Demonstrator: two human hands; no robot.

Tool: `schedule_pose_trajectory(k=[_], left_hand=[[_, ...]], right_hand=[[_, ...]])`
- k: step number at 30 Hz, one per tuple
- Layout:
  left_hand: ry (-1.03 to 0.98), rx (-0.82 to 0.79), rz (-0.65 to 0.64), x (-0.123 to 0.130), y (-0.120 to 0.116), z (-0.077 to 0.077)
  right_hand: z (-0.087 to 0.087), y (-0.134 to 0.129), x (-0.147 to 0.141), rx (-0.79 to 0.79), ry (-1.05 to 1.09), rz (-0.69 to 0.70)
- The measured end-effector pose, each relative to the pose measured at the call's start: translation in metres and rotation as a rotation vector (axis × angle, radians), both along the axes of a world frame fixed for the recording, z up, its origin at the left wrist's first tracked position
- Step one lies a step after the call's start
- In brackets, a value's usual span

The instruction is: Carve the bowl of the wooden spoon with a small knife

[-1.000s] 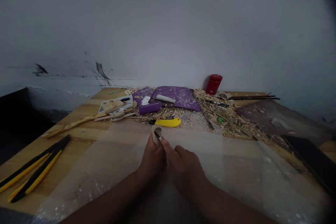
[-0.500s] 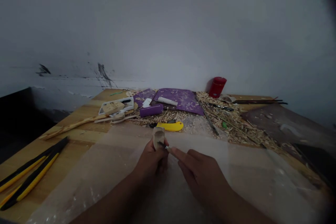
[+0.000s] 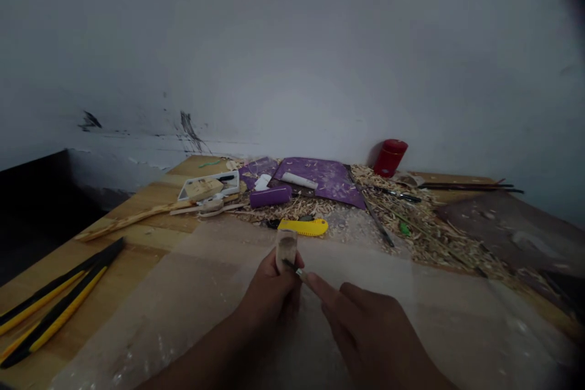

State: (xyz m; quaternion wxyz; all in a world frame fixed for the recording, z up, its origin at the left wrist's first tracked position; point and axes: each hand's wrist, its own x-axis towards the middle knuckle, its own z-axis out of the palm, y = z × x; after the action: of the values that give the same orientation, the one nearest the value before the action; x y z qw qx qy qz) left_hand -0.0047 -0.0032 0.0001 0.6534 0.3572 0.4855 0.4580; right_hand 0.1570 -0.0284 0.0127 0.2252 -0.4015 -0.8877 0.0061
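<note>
The left hand [image 3: 269,289] reaches forward over the near part of the worktop [image 3: 150,231], midway between its left and right edges, its forearm [image 3: 205,347] slanting inward. Its fingers are clamped around the lower part of a small wooden block [image 3: 286,244], which stands roughly upright out of the grip, upper end bare, with the thumb across the near side.

The right hand [image 3: 370,320] comes in from the right, back of the hand upward and wrist lower than the knuckles. Its fingers are closed on a small knife [image 3: 298,272], the index finger [image 3: 324,289] stretched along it toward the block; the handle is mostly hidden. The dark blade points left and lies against the block's face, just above the left thumb.

Both hands are above a clear plastic sheet [image 3: 192,292]. Just beyond the block, toward the worktop's back edge, lies a yellow cutter [image 3: 305,227]; black-and-yellow shears [image 3: 68,298] lie by the left edge.
</note>
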Motion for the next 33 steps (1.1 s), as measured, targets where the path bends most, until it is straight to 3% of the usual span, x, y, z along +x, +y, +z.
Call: schedule_pose_trajectory(k=[8,15,19,23,28,33], left_hand=[[0.107,0.099,0.055,-0.001,-0.001,-0.008],[0.046,0.063,0.044,0.005,-0.006,-0.003],[0.036,0.065,-0.022,0.003,-0.004,-0.004],[0.107,0.079,-0.006,-0.001,-0.002,-0.006],[0.279,0.153,0.003,0.0,-0.005,0.003],[0.285,0.141,0.073,-0.001,-0.008,0.009]], right_hand=[[0.001,-0.004,0.0,0.149,-0.058,0.008],[0.004,-0.004,-0.001,-0.011,0.075,-0.02],[0.01,-0.002,0.003,0.036,0.069,-0.013],[0.014,-0.001,0.006,0.057,0.01,0.002],[0.01,-0.006,0.005,0.089,0.045,0.012],[0.005,-0.009,-0.001,0.116,0.139,0.032]])
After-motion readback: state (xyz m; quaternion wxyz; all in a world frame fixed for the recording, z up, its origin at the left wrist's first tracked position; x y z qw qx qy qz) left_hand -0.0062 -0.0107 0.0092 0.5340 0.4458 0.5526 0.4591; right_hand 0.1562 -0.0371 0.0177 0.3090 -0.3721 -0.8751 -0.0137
